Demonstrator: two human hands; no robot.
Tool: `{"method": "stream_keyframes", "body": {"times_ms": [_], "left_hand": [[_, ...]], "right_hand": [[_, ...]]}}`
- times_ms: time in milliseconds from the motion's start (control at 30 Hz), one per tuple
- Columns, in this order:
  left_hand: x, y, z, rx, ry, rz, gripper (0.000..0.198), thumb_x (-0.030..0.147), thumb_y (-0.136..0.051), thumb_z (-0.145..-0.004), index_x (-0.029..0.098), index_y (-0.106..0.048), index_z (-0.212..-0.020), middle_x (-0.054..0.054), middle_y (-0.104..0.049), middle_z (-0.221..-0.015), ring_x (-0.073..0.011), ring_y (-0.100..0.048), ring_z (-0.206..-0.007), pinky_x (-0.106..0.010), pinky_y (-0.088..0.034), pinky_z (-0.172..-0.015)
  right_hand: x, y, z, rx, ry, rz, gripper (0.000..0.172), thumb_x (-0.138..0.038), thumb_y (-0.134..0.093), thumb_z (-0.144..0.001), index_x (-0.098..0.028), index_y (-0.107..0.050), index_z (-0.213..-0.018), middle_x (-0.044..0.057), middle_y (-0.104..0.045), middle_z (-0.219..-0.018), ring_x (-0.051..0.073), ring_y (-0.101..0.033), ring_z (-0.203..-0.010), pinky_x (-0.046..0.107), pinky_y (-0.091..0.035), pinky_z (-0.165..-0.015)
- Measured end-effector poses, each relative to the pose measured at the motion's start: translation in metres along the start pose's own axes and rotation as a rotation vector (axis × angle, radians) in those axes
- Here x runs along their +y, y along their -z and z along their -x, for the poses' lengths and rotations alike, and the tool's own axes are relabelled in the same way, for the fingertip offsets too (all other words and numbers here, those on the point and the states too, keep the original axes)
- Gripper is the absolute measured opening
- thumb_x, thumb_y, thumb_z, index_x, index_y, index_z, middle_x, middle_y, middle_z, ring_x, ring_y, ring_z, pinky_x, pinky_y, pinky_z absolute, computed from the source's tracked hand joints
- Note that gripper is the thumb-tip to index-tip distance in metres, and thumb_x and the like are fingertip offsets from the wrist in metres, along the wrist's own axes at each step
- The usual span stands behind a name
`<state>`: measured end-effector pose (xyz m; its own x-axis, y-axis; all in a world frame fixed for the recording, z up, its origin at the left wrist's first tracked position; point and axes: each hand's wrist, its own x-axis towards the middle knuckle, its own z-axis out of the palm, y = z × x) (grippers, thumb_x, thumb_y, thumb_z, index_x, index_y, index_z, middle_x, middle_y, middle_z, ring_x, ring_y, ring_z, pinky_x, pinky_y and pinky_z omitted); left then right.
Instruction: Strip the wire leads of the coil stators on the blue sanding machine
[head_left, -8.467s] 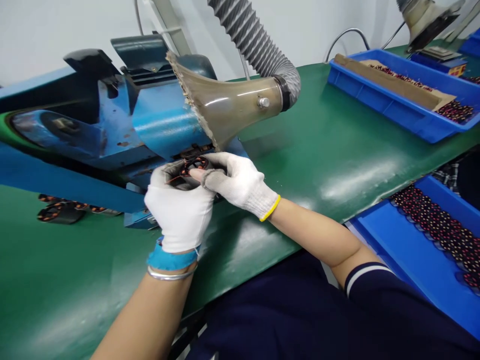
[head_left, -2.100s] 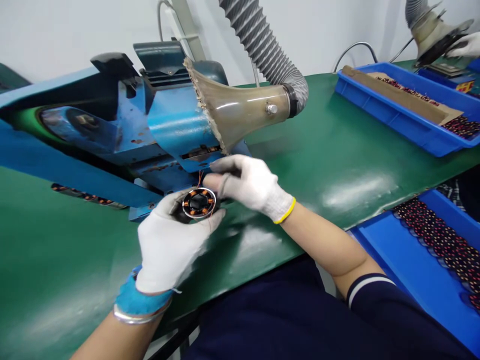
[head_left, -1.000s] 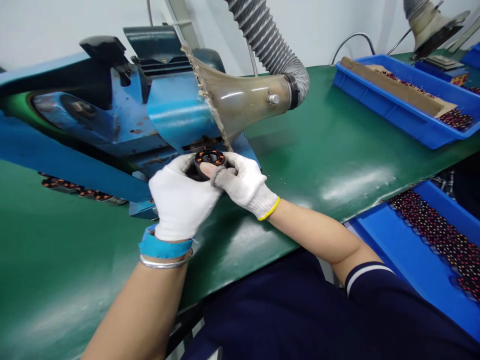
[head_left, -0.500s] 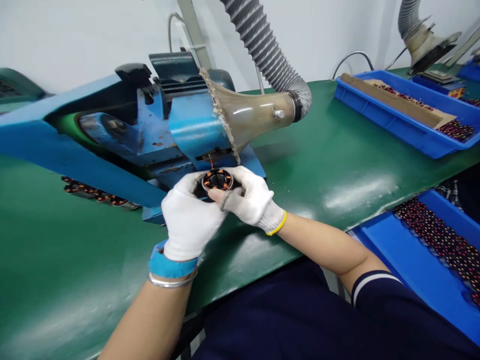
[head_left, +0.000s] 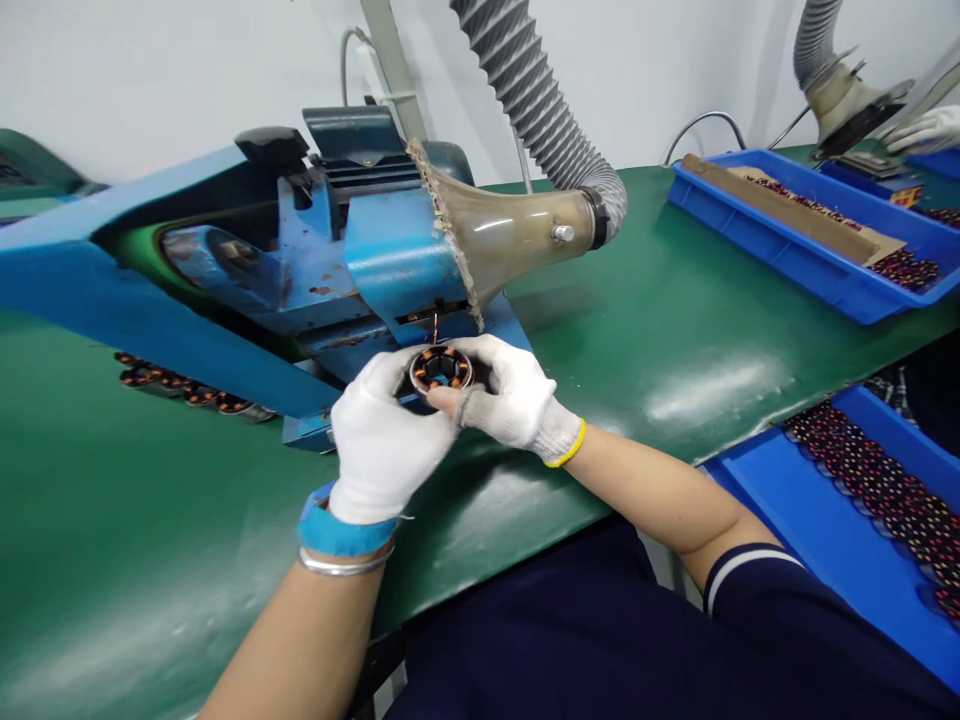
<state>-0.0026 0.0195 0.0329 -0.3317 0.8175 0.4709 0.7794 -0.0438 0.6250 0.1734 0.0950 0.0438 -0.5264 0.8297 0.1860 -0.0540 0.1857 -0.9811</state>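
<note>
A round black stator with copper windings (head_left: 441, 371) is held between my two gloved hands, its open face turned up. My left hand (head_left: 390, 430) is closed on its left side. On the right side my right hand (head_left: 506, 393) grips it, with a bare thumb tip at the near rim. A thin copper wire (head_left: 436, 328) stands up from the stator's far edge, just below the slot of the blue machine (head_left: 401, 245). Fingers under the stator are hidden.
A cone-shaped hood (head_left: 517, 232) with a grey hose (head_left: 540, 90) adjoins the machine. More stators (head_left: 187, 388) lie at left on the green table (head_left: 615, 350). Blue trays (head_left: 780, 245) with small parts are at right. Another person's gloved hand (head_left: 926, 130) shows far right.
Both my hands and the stator have moved slightly right and toward me, and the wire now shows clear of the machine slot. Another person's gloved hand has come into view at the far right.
</note>
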Motion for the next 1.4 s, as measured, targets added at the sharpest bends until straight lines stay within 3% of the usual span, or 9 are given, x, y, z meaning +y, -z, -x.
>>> {"method": "stream_keyframes", "body": {"times_ms": [200, 400, 567, 767, 867, 1000, 1133, 1300, 1400], "left_hand": [[-0.016, 0.007, 0.012, 0.039, -0.085, -0.024, 0.052, 0.053, -0.094, -0.085, 0.033, -0.086, -0.132, -0.015, -0.09, -0.129, -0.0451, -0.092, -0.119, -0.062, -0.078, -0.108], [-0.02, 0.006, 0.013, -0.012, -0.186, -0.042, 0.054, 0.041, -0.093, -0.082, 0.033, -0.087, -0.135, -0.014, -0.091, -0.131, -0.0435, -0.093, -0.119, -0.059, -0.08, -0.104], [-0.024, 0.002, 0.013, -0.001, -0.315, -0.056, 0.042, 0.042, -0.088, -0.09, 0.033, -0.091, -0.131, -0.013, -0.092, -0.122, -0.043, -0.094, -0.108, -0.056, -0.079, -0.092], [-0.008, -0.001, 0.018, -0.043, -0.108, 0.065, 0.05, 0.058, -0.096, -0.084, 0.03, -0.087, -0.124, -0.011, -0.093, -0.121, -0.0399, -0.094, -0.109, -0.057, -0.081, -0.101], [-0.003, -0.006, 0.02, 0.036, 0.037, 0.135, 0.053, 0.061, -0.094, -0.085, 0.031, -0.079, -0.126, -0.01, -0.092, -0.119, -0.0381, -0.093, -0.11, -0.057, -0.081, -0.103], [-0.005, -0.008, 0.016, 0.07, 0.05, 0.242, 0.054, 0.052, -0.093, -0.082, 0.032, -0.068, -0.125, -0.011, -0.088, -0.118, -0.0376, -0.091, -0.109, -0.056, -0.08, -0.099], [-0.005, -0.005, 0.013, 0.001, 0.118, 0.248, 0.054, 0.052, -0.092, -0.086, 0.033, -0.07, -0.132, -0.01, -0.089, -0.126, -0.0376, -0.091, -0.115, -0.057, -0.079, -0.108], [-0.005, -0.004, 0.014, 0.008, 0.208, 0.192, 0.054, 0.055, -0.097, -0.087, 0.034, -0.07, -0.128, -0.007, -0.089, -0.118, -0.0365, -0.09, -0.11, -0.055, -0.08, -0.103], [-0.008, -0.006, 0.014, 0.071, 0.221, 0.255, 0.058, 0.049, -0.094, -0.09, 0.035, -0.068, -0.14, -0.011, -0.089, -0.135, -0.0376, -0.09, -0.13, -0.057, -0.078, -0.119]], "right_hand": [[-0.002, 0.021, -0.002, -0.156, 0.111, 0.041, 0.048, -0.039, -0.118, -0.093, -0.022, -0.098, -0.133, 0.012, -0.095, -0.151, 0.037, -0.09, -0.145, 0.049, -0.072, -0.134], [-0.008, 0.016, 0.006, -0.026, 0.114, 0.028, 0.033, -0.039, -0.115, -0.092, -0.02, -0.095, -0.111, 0.013, -0.096, -0.132, 0.035, -0.092, -0.131, 0.047, -0.075, -0.126], [-0.011, 0.008, 0.007, 0.061, 0.05, -0.063, 0.032, -0.043, -0.113, -0.096, -0.023, -0.088, -0.095, 0.007, -0.089, -0.106, 0.029, -0.086, -0.109, 0.043, -0.075, -0.116], [-0.013, 0.02, -0.017, 0.256, -0.152, -0.468, 0.053, -0.056, -0.113, -0.098, -0.025, -0.071, -0.09, -0.002, -0.076, -0.087, 0.018, -0.076, -0.087, 0.036, -0.075, -0.096], [-0.025, 0.027, -0.013, 0.114, -0.143, -0.239, 0.047, -0.051, -0.112, -0.098, -0.024, -0.075, -0.089, -0.001, -0.078, -0.089, 0.018, -0.076, -0.089, 0.034, -0.072, -0.095], [-0.037, 0.028, 0.003, -0.172, -0.07, 0.087, 0.031, -0.032, -0.114, -0.089, -0.023, -0.088, -0.105, 0.003, -0.09, -0.106, 0.025, -0.085, -0.102, 0.037, -0.072, -0.096], [-0.032, 0.031, 0.003, -0.204, 0.045, 0.097, 0.005, -0.025, -0.092, -0.105, -0.023, -0.09, -0.101, 0.005, -0.092, -0.108, 0.025, -0.086, -0.102, 0.038, -0.074, -0.099], [-0.021, 0.048, -0.011, 0.041, 0.033, 0.013, 0.006, -0.027, -0.09, -0.105, -0.021, -0.089, -0.103, 0.002, -0.088, -0.097, 0.022, -0.084, -0.096, 0.035, -0.073, -0.096], [-0.022, 0.048, -0.013, 0.003, -0.064, 0.01, 0.017, -0.033, -0.099, -0.103, -0.02, -0.089, -0.104, 0.002, -0.087, -0.094, 0.023, -0.085, -0.094, 0.036, -0.074, -0.094]]}}
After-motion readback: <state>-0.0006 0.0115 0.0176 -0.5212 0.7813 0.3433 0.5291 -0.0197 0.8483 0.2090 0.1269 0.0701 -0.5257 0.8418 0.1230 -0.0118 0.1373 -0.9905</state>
